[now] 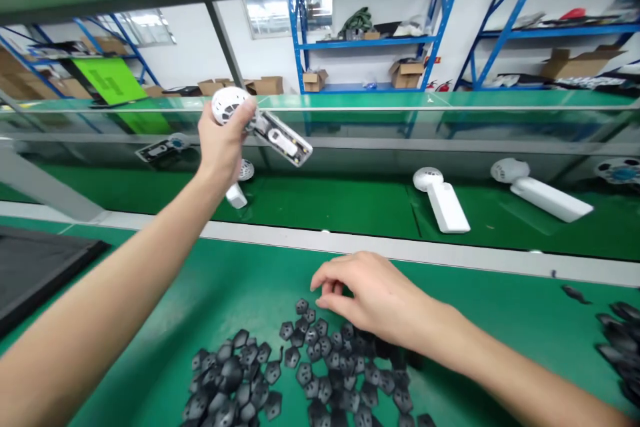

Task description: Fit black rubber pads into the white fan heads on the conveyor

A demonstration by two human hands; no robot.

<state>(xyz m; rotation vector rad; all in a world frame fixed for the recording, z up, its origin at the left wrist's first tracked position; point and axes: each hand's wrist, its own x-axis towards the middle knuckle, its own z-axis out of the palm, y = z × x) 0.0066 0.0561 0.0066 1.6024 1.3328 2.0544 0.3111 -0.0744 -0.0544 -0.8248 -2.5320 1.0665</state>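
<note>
Head view. Your left hand, raised beyond the pile of dark grey pentagonal plastic parts, closes around the round head of a white handheld fan; this grip leaves the opened body, with its inner parts exposed, clear of your fingers. Your right hand hovers just above the pile, fingers curled and narrowly parted, with no part visibly held. Spread out flat, the pile leaves single parts within reach. Beyond the pile, a white fan and another white fan lie well apart on a green conveyor belt. A second heap of dark parts lies right of the pile on the green bench mat.
</note>
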